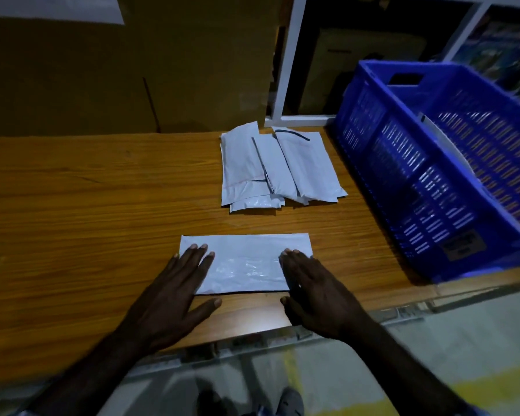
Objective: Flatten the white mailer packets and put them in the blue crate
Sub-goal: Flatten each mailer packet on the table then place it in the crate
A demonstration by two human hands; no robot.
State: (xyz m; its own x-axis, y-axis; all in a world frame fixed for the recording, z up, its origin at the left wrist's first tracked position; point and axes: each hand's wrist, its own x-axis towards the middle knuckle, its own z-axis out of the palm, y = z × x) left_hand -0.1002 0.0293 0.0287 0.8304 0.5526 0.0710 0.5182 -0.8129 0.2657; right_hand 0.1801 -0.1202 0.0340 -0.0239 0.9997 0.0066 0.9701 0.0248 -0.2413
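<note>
Both hands, the left hand (177, 283) and right hand (309, 283), lie spread flat on the thin white plastic mailer packet (246, 262). Press down and slide outward to push out air.

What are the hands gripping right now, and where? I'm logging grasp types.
Nothing is gripped. The left hand and right hand lie flat with straight fingers, pressing the two ends of a white mailer packet on the table.
</note>
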